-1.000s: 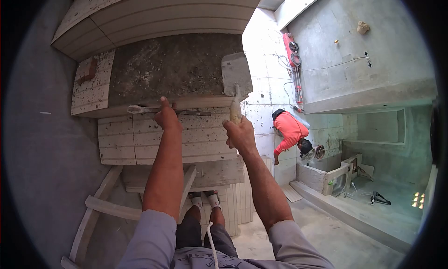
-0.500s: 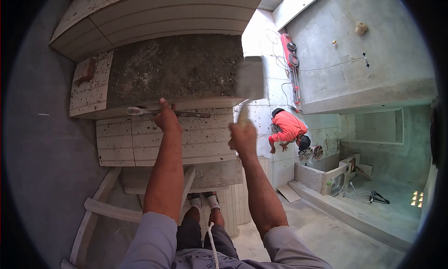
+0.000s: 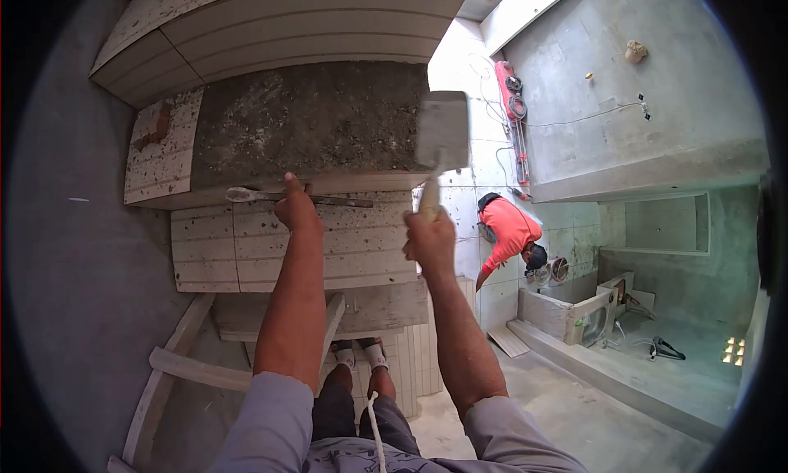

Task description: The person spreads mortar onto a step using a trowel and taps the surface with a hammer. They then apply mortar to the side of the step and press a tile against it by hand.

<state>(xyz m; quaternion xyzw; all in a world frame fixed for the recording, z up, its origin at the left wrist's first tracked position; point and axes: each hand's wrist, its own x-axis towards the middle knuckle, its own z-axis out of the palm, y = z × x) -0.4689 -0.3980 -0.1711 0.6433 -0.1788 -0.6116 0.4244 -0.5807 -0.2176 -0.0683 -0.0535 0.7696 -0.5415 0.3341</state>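
My right hand is closed around the handle of a trowel. The trowel's flat square blade points away from me, at the right end of a step covered with rough dark mortar. My left hand is at the front edge of that step, wrapped round a long thin tool with a pale, rounded left end. The tool lies crosswise above a lower tiled step dotted with crumbs of mortar.
A co-worker in a red shirt crouches on the tiled floor at the right. Behind them stands a long red tool with cables. A reddish brick piece rests at the mortar step's left. Wooden boards lean below.
The trowel blade has shifted slightly upward and looks flatter to the camera. The co-worker's arm now reaches lower, toward the floor. My left hand has hardly moved.
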